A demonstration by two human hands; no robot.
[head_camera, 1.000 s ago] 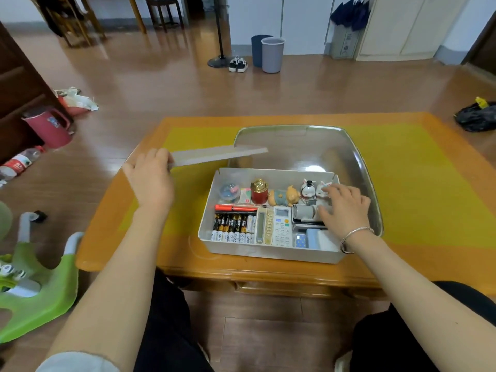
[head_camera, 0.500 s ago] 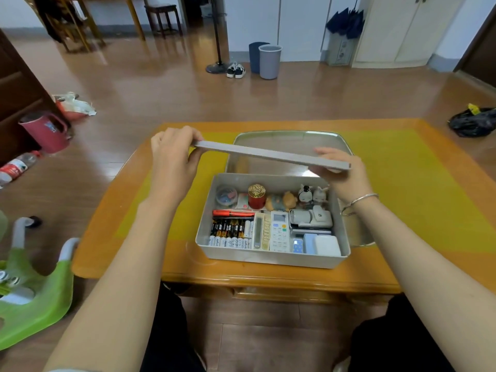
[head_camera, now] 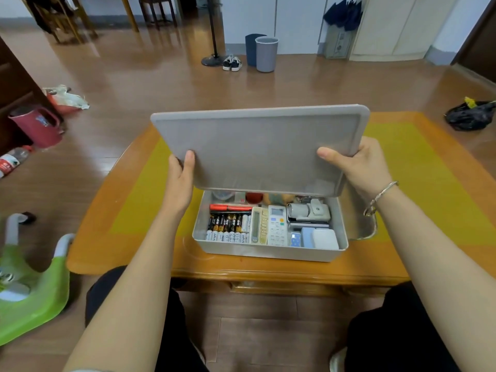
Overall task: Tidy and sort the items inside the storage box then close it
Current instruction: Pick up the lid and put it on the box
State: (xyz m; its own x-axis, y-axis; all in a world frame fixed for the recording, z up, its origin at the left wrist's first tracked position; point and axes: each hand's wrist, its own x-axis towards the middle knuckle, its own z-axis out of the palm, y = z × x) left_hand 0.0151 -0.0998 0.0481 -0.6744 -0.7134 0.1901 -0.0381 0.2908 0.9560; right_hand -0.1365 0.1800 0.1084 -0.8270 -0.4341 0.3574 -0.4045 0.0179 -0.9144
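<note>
Both hands grip the grey lid [head_camera: 257,149], left hand [head_camera: 180,181] and right hand [head_camera: 361,163] at its short ends, long axis left-right, tilted above the open storage box [head_camera: 268,252] on the table [head_camera: 418,259] (batteries [head_camera: 228,228] read "bright").

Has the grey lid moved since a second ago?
Yes. The lid was off to the left of the box, in one hand; now both hands hold it tilted over the box's far side.
</note>
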